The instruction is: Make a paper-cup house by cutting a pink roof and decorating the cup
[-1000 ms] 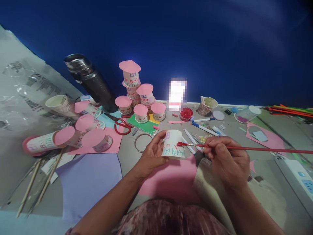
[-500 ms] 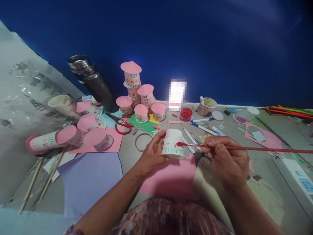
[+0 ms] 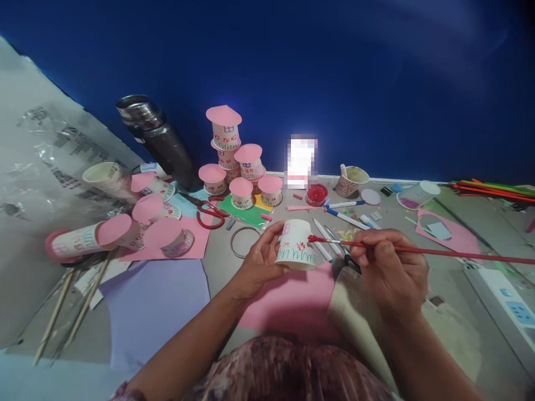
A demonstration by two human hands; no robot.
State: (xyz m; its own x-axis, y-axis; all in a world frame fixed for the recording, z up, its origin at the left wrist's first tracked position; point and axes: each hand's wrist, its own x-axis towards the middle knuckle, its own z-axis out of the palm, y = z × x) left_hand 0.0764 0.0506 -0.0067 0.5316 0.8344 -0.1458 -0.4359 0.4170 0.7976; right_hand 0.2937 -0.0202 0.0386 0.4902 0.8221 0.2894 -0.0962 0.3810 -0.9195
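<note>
A white paper cup [image 3: 296, 245], turned upside down, is gripped around its left side by my left hand [image 3: 261, 264]. It bears red dabs, green squiggles near the wide rim and a purple window drawing. My right hand [image 3: 390, 270] pinches a red-handled paintbrush [image 3: 434, 252] whose red-loaded tip points left, close to the cup's right edge. Whether the bristles touch the cup I cannot tell. Beyond the cup sits a small tub of red paint [image 3: 316, 194]. Pink paper [image 3: 288, 301] lies beneath my hands.
Decorated cups with pink cone roofs [image 3: 224, 116] stand stacked at the back; more lie at left. Red-handled scissors [image 3: 210, 216], a tape ring [image 3: 245, 243], markers [image 3: 345, 218] and a dark flask [image 3: 165, 145] surround the work. A power strip [image 3: 507, 306] is at right.
The brush tip has moved slightly right and up, off the red dabs toward the cup's edge. My right hand shifted right with it. The cup stays nearly where it was.
</note>
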